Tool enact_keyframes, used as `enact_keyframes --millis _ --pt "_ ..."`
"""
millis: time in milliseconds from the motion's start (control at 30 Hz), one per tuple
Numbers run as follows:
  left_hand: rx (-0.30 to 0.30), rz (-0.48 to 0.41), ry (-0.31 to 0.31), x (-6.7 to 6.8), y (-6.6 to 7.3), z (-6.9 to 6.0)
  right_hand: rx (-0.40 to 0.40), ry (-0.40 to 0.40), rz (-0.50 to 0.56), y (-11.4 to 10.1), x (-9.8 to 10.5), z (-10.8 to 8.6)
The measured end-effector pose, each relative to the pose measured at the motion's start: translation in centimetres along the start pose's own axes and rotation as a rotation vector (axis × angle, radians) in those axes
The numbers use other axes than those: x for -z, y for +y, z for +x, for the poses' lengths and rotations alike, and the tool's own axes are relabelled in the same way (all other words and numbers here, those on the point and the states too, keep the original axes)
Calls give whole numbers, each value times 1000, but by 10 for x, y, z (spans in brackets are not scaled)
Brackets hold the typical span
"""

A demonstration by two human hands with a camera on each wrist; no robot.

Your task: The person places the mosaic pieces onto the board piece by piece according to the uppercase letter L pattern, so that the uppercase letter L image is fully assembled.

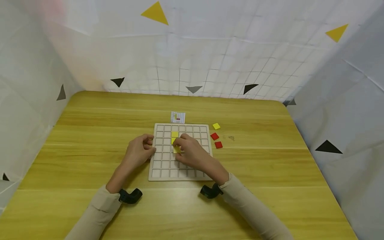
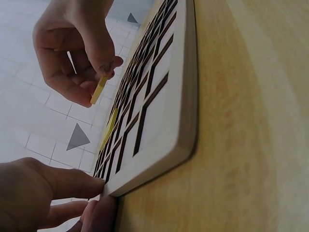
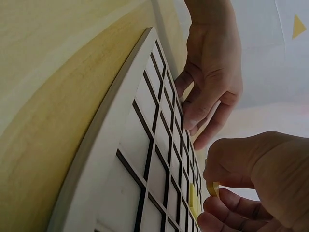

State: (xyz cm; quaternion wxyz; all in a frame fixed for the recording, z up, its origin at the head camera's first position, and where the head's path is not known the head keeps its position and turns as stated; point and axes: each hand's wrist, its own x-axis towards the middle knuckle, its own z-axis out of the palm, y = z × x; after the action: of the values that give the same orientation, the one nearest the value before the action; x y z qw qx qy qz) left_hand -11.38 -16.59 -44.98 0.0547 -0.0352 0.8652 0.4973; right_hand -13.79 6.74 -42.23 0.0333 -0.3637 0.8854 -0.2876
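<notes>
A pale wooden grid board (image 1: 157, 165) lies flat on the table. Its left edge is held by my left hand (image 1: 138, 150), with fingertips against the rim; the left wrist view shows fingers on top and at the side. My right hand (image 1: 193, 152) pinches a yellow square tile (image 2: 98, 90) between thumb and fingers, above the middle of the board. In the left wrist view that tile is tilted and apart from the grid. Just beyond the hand, two yellow tiles (image 1: 174, 134) sit in neighbouring cells of one column. The right hand covers some cells.
To the right of the board lie a loose yellow tile (image 1: 216, 126) and two red tiles (image 1: 214, 136). Behind the board is a small printed card (image 1: 178, 117) with a grid and coloured squares. White sheeting (image 1: 210, 50) hangs around the wooden table (image 1: 270, 166).
</notes>
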Motion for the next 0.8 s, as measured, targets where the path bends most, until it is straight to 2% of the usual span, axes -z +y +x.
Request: enact_keyframes --millis 500,800 --pt "-14 0 0 0 -1 2 -52 -58 -37 3 -10 14" --pt "3 -4 -2 1 0 1 -100 -90 -41 5 -13 21"
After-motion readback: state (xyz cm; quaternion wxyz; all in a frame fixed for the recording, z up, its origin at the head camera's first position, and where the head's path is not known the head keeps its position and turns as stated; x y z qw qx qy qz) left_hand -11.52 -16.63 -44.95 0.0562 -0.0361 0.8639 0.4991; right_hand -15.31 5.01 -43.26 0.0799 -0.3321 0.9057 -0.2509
